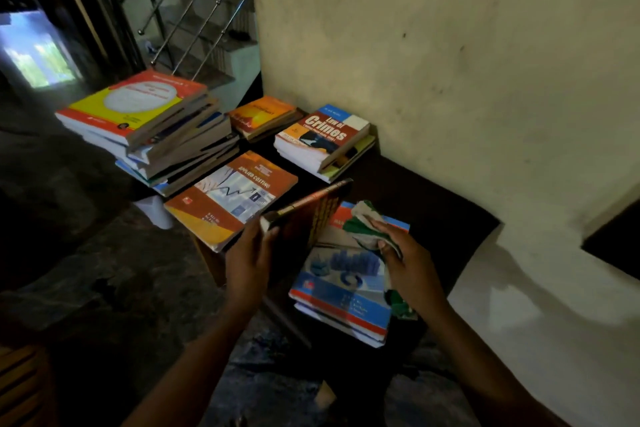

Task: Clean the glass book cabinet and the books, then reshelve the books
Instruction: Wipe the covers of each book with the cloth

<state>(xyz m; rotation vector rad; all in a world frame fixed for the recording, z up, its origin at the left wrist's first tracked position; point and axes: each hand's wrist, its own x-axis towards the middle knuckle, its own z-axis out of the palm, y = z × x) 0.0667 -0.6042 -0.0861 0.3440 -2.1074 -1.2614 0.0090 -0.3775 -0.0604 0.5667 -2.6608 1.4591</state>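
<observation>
The tall stack (149, 128) sits centre-left. Right of it lie a small stack (263, 116), then a thicker stack (325, 140) by the wall (450, 62). Below lies a single book (232, 199), with a near stack (343, 291) to its right.

Green-and-white cloth (367, 229); orange costing book (231, 199); red, blue and white Crimes book (327, 137).

A red-covered book (323, 137) atop a short stack reads "Law of Crimes"; an orange book (230, 199) lying flat reads "Applied Costing"; other covers stay illegible.

Stained cream wall (433, 45), dark floor (86, 253), steel-railed staircase (194, 10) behind.
</observation>
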